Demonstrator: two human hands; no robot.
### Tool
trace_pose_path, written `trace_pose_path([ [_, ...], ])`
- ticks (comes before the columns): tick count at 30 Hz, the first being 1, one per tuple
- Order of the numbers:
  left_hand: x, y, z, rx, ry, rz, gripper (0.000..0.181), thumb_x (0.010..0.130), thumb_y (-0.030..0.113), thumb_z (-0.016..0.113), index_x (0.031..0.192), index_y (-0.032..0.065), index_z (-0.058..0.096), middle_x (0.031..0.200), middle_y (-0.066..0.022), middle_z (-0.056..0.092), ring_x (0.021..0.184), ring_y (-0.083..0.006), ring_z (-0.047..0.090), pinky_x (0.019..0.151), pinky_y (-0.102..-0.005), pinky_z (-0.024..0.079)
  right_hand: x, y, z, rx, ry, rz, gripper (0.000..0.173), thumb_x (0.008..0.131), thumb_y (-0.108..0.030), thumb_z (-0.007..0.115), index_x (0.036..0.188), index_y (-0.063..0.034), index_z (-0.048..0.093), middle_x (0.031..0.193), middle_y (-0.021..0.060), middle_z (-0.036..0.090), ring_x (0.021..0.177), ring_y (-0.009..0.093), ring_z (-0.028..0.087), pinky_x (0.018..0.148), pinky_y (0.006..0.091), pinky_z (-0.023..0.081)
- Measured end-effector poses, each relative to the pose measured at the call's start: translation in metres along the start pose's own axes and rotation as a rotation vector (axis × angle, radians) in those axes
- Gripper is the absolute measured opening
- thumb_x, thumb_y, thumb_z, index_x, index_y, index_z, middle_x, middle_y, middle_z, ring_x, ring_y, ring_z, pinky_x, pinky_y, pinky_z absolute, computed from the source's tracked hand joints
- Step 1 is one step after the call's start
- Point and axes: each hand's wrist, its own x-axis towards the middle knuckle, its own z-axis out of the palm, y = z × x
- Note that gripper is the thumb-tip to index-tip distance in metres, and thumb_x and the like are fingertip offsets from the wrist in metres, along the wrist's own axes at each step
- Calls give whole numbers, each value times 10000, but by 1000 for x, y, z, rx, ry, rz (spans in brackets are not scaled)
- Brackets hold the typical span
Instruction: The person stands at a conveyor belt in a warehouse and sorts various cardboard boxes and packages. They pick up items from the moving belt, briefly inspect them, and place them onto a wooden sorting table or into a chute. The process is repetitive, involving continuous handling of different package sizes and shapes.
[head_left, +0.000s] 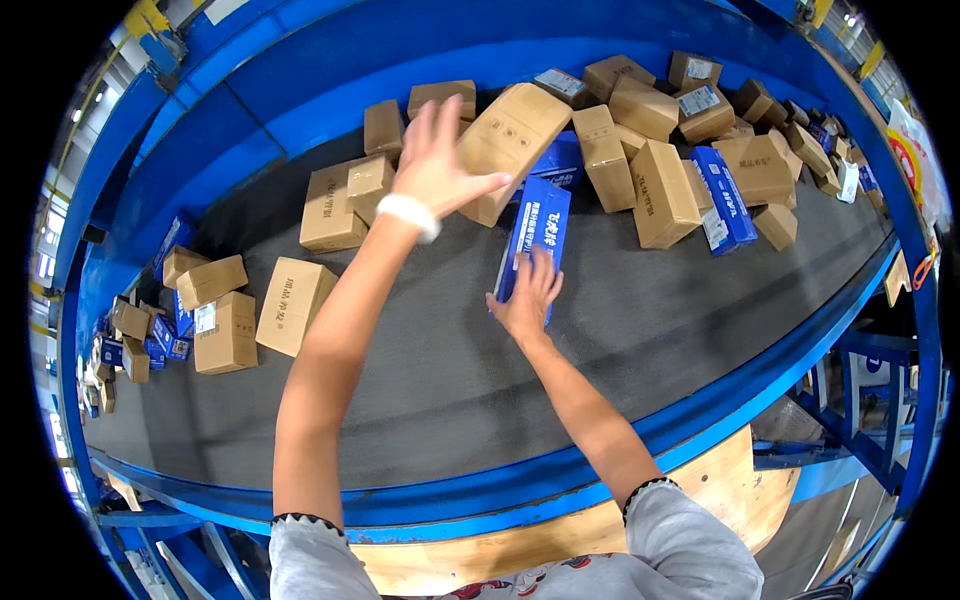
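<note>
My left hand (442, 165), with a white band at the wrist, is spread with fingers apart beside a tilted brown cardboard box (514, 135); whether it touches the box cannot be told. My right hand (531, 292) lies over the near end of a long blue carton (541, 217) that bears white writing, thumb on one side and fingers on the other. The blue carton rests on a dark conveyor belt (420, 397). Behind it, partly hidden by the tilted box, is another blue carton (562, 159).
Many brown boxes (664, 195) and a blue carton (724, 201) are heaped on the belt to the right. More boxes (296, 304) lie to the left. Blue metal walls (300, 90) and a blue near rail (465, 517) border the belt. A wooden board (697, 510) is below the rail.
</note>
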Motion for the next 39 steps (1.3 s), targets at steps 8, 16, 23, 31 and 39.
trace_pose_path([
  [8, -26, 82, 124, 177, -423, -16, 1270, 697, 411, 899, 1660, 330, 75, 1685, -235, 137, 1481, -534, 285, 1099, -722, 377, 36, 29, -12, 134, -245, 625, 1429, 665, -629, 883, 1637, -81, -10, 1680, 237, 65, 1568, 394, 68, 1173, 670, 233],
  [16, -44, 121, 163, 421, -101, -39, 1149, 694, 342, 894, 1622, 394, 218, 1633, -229, 245, 1430, -488, 357, 1023, -719, 417, 48, 9, -15, 7, -268, 560, 1144, 848, -549, 754, 1642, -133, 43, 1646, 227, 126, 1491, 436, 261, 1060, 679, 413],
  [23, -67, 77, 113, -189, 178, -575, 1244, 646, 294, 924, 1608, 83, 164, 1463, -320, 430, 1359, -471, 428, 1138, -522, 404, 53, 175, -176, 1310, -608, 669, 1010, 665, -151, 761, 1573, -78, 324, 1346, 172, 571, 1240, 341, 583, 1050, 456, 508],
  [31, -239, 217, 55, -102, 187, -402, 1135, 525, 93, 884, 1517, 3, 340, 1414, -232, 473, 1314, -415, 472, 1162, -463, 364, -106, 275, -561, 1903, -413, 566, 1158, 564, -63, 669, 1631, -32, 221, 1556, 200, 454, 1421, 337, 474, 1192, 391, 375],
  [39, -169, 371, 16, -278, -286, -268, 1220, 510, 58, 749, 1630, 139, 271, 1530, -209, 459, 1372, -412, 477, 1191, -462, 345, -347, 247, -813, 1460, 580, 865, 685, 891, -332, 694, 1432, 32, 486, 1260, 198, 676, 1117, 306, 694, 982, 418, 568],
])
